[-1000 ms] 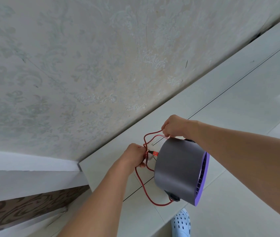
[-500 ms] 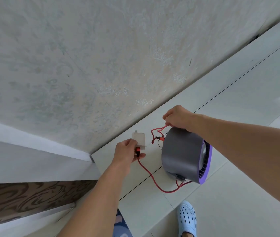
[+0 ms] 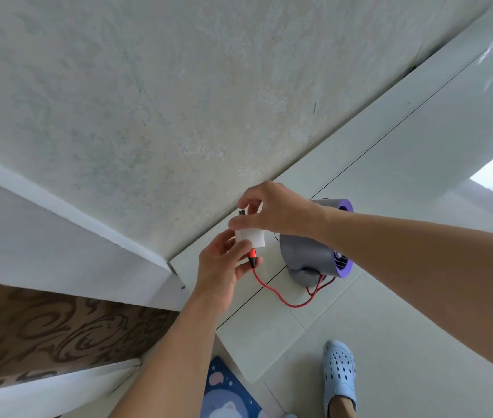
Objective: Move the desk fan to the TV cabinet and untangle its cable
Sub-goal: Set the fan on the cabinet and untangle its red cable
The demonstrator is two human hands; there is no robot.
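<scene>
Red cable (image 3: 272, 292), probably light, limp and snag-prone, trails from the small desk fan (image 3: 308, 251) on the TV cabinet (image 3: 390, 182) beneath the right wrist up to its rigid white plug (image 3: 252, 238), the soundest hold, pinched by left hand (image 3: 222, 267) and right hand (image 3: 275, 211).

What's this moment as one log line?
grey-and-purple desk fan on white cabinet top | left hand pinches red cable at connector | right hand pinches white square charger
</scene>
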